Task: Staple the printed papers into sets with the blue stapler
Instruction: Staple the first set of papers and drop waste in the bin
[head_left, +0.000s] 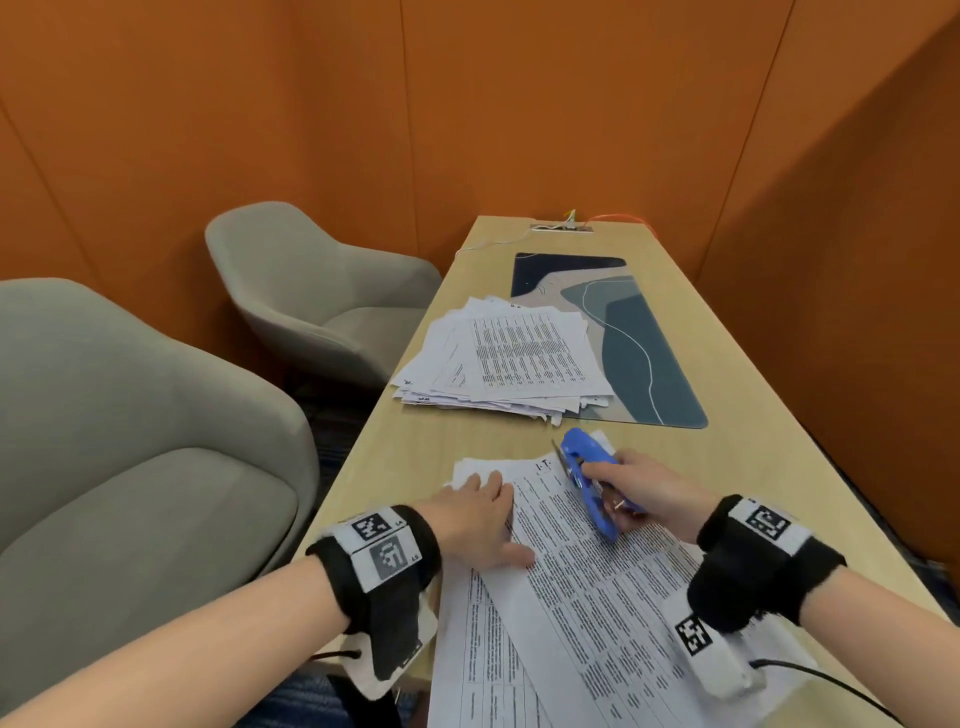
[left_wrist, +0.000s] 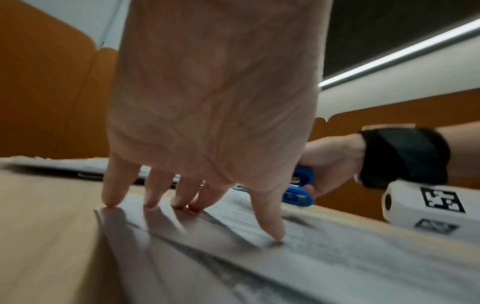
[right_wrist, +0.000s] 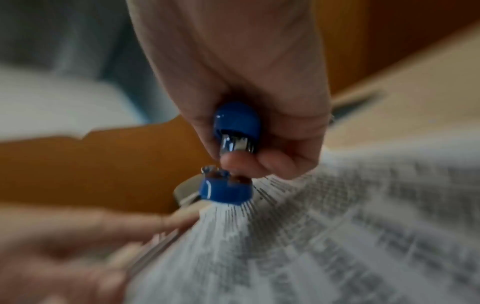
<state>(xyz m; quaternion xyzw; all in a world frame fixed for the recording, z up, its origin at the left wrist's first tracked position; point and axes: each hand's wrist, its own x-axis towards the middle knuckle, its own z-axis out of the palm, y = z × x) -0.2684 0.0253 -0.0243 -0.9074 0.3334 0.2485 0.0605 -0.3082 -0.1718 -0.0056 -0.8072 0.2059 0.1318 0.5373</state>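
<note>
Item: stapler (head_left: 589, 480), blue, gripped in the right hand (head_left: 649, 493), mouth agape, long axis running away from the wrist toward the set's (head_left: 597, 571) far edge, nose just short of that edge. Left hand (head_left: 478, 525): fingers straight, pressing the set's far-left corner flat, beside the stapler. Loose pile (head_left: 509, 358): well beyond both hands, nearer the left.

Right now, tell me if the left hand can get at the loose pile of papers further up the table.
Probably yes. The left hand rests flat on the near papers holding nothing, and bare table lies between it and the pile; the stapler sits off to the right.
</note>
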